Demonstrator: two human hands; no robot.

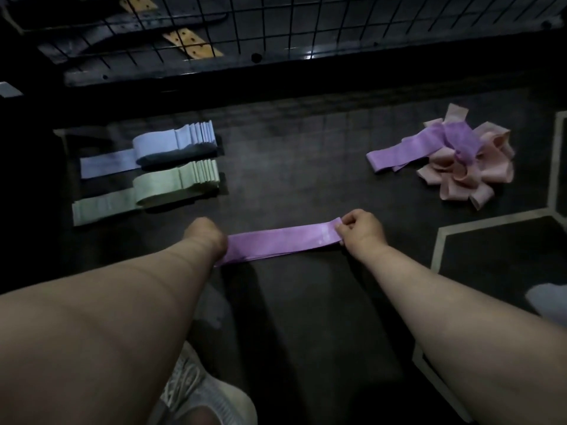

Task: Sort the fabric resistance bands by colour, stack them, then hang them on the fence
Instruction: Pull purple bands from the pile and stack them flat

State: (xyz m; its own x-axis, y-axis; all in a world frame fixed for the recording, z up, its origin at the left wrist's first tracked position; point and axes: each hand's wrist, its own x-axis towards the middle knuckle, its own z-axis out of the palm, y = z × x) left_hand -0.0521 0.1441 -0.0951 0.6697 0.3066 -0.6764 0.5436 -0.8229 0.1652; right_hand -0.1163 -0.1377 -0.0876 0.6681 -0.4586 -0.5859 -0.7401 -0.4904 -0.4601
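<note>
The right hand (362,230) pinches the right end of a long lilac fabric resistance band (282,242) between thumb and curled fingers. The left hand (208,237) covers the band's left end, but its fingers are hidden behind the back of the hand, so I cannot tell whether it grips or only presses. The band lies stretched flat on the dark floor (291,179), towards its near edge.

Towards the floor's left edge lie two neat stacks side by side: pale blue fabric bands (171,145) farther off and pale green fabric bands (171,182) nearer. Towards the right edge sits a loose heap of pink and lilac bands (460,157), too tangled to count.

A black wire-grid fence (306,26) runs along the far edge, dim in the poor light. A pale knitted shoe (208,394) is cut off at the bottom.
</note>
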